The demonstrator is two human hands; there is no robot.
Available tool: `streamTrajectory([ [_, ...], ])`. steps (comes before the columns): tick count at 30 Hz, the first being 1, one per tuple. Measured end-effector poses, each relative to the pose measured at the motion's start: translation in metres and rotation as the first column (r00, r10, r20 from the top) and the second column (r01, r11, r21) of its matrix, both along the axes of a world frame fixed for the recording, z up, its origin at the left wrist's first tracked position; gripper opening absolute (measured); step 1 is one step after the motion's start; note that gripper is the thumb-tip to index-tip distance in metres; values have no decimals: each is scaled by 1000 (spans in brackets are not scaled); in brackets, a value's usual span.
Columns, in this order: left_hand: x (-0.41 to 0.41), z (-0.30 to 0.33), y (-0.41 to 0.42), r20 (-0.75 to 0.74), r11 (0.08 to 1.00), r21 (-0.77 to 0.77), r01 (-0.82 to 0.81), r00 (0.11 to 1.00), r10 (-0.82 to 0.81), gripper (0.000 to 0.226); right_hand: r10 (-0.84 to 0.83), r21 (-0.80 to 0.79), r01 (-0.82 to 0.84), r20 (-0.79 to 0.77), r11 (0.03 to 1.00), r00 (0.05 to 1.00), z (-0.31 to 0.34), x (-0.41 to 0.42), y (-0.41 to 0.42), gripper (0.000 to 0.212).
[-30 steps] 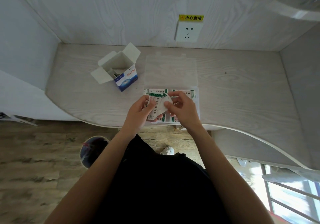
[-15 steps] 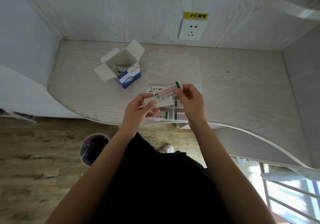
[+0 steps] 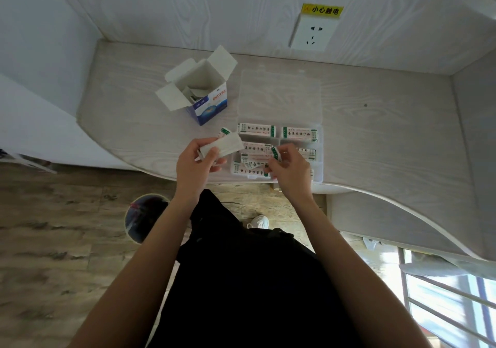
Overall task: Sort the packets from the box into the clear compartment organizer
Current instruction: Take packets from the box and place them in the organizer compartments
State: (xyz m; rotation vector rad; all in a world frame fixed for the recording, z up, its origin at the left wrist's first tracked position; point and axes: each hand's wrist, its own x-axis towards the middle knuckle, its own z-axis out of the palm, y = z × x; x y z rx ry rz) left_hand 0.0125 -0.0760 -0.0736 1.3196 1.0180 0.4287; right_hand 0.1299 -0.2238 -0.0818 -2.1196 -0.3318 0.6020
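While the left hand (image 3: 197,161) grips a small stack of packets (image 3: 222,146) just off the organizer's left edge, the right hand (image 3: 288,171) pinches a single packet (image 3: 275,153) above the organizer's middle cells, fingers (image 3: 279,150) curled round it. Clear compartment organizer (image 3: 318,157) sits on the counter (image 3: 389,132) at its front edge, lid (image 3: 279,97) flipped open flat behind it. Filled so far, as far as visible: both back cells hold a packet each, back-left packet (image 3: 256,130) and back-right packet (image 3: 300,134) lying flat; middle and front cells on the left side also show packets, some overlapping and a bit skewed; the cells on the right side near the front are partly hidden by the right hand, can't tell the count. Box (image 3: 204,95) stands open just left of the organizer's lid, flaps up, and a few packets are visible inside it, so it's not emptied. Judgement: task roughly past the midpoint, most cells have something, but left are the held stack, the pinched packet, and whatever is in the box. Current step looks like dealing single packets off the stack into cells; the pinched one probably goes to a middle cell. Risk: loose stack may fan out or slip; crooked packets in the front-left cell may need straightening.
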Motion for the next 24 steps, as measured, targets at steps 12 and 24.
streamTrajectory([
  [12,-7,0,2,-15,996,36,84,996,-84,23,313,-355,-174,385,918,868,-1,-4,7,24],
  [24,-5,-3,2,-1,999,-4,41,999,-41,25,483,-454,-263,482,851,732,-3,2,9,17],
])
